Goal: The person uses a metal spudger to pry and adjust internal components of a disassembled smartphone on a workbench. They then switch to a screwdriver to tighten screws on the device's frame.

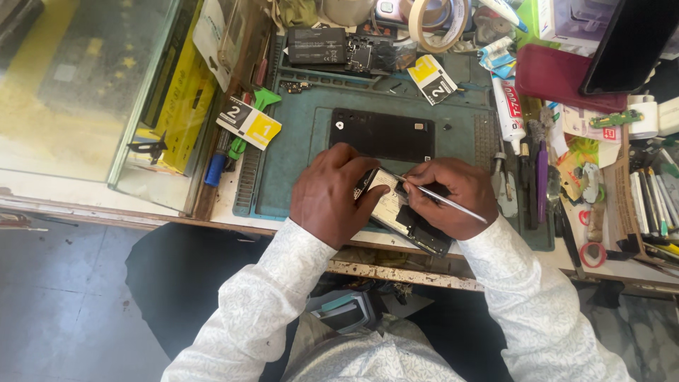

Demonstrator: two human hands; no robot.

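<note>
Between both hands, opened phone [402, 216], left hand [331, 194] gripping, right hand [449, 194] w/ tweezers [435, 198]

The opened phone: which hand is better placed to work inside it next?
Probably the right hand: it already holds the thin metal tool with its tip over the opened phone. The left hand steadies it.

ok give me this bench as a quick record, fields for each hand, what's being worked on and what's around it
left hand: grips the upper end of the opened phone, steadying it
right hand: holds metal tweezers, tip on the phone's exposed inside
work surface: teal repair mat
behind the phone: black back cover, lying flat on the mat
mat's left edge: yellow numbered card
far edge: roll of masking tape
right side: white glue tube, maroon case
</note>
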